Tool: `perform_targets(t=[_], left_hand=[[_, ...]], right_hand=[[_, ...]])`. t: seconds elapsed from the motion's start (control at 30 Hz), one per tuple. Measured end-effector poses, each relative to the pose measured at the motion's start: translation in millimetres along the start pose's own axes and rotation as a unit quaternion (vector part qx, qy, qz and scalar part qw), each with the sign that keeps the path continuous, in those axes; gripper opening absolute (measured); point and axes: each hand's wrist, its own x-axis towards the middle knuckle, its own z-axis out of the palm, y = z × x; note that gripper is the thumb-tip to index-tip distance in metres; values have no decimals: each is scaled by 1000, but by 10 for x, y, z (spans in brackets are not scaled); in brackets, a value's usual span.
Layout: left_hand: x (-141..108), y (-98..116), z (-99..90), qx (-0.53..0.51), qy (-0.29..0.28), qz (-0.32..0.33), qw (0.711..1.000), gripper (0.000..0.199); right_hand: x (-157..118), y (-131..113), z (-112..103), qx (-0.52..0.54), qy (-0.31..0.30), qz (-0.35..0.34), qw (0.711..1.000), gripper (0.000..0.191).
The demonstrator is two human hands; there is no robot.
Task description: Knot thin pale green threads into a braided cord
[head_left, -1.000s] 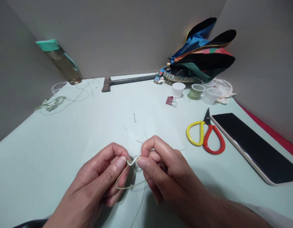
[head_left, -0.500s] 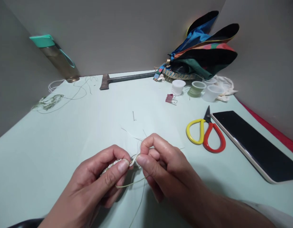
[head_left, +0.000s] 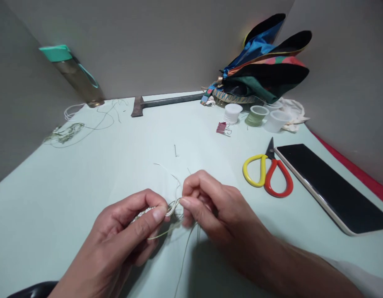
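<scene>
Between thumb and forefinger, my left hand (head_left: 126, 231) pinches a knotted cord band (head_left: 144, 213) in white and green; most of it is hidden behind the fingers. White cords (head_left: 172, 209) come out of the band's end toward my right hand (head_left: 210, 207). The thumb and forefinger of that hand are closed on these cords, just right of the left fingertips. A green cord (head_left: 163, 235) trails below the left hand, and loose thread ends stick up above the fingers and hang toward the front edge.
Scissors (head_left: 277, 178) with yellow and red handles lie right, beside a phone (head_left: 331, 186). Thread spools (head_left: 232, 114), a binder clip (head_left: 222, 128) and a fabric bundle (head_left: 266, 70) are behind. A hammer-like tool (head_left: 169, 101), bottle (head_left: 76, 80) and tangled cords (head_left: 67, 132) sit at back left.
My right hand has shifted slightly up, and its lower fingers have curled in. The loose thread ends above have swung left. My left hand still holds the band in nearly the same place.
</scene>
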Motion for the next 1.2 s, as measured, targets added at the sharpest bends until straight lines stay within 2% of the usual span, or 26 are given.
perform_targets(t=[0.03,0.1,0.13,0.2,0.33,0.53,0.67,0.83,1.0,1.2], left_hand=[[8,5,-4,-15,-2,-1,1000,37],[28,4,-16,-43,-7,1,999,34],[38,-4,-24,-50,-12,3,999,32],[54,-29,-41,-46,-18,10,999,30],[58,-83,-61,-13,-22,10,1000,33],[61,-91,-56,-16,-33,-12,999,32],[61,-85,-52,-22,-37,-27,999,33],[53,-105,-76,-30,-66,-33,997,34],[65,-116,-95,-6,-72,-37,997,37],[104,-113,-78,41,-66,-34,996,39]], right_hand=[[15,11,-19,-51,39,-53,997,7],[33,36,-51,-143,110,-149,972,18],[34,46,-60,-174,133,-184,958,22],[19,52,-55,-219,139,-224,939,21],[-33,24,19,-276,106,-239,925,20],[-41,-5,55,-295,103,-267,911,24],[-43,6,19,-289,86,-283,911,22],[-54,69,14,-245,118,-304,913,21],[-3,120,-11,-217,63,-279,933,23],[16,80,-12,-260,31,-270,927,23]])
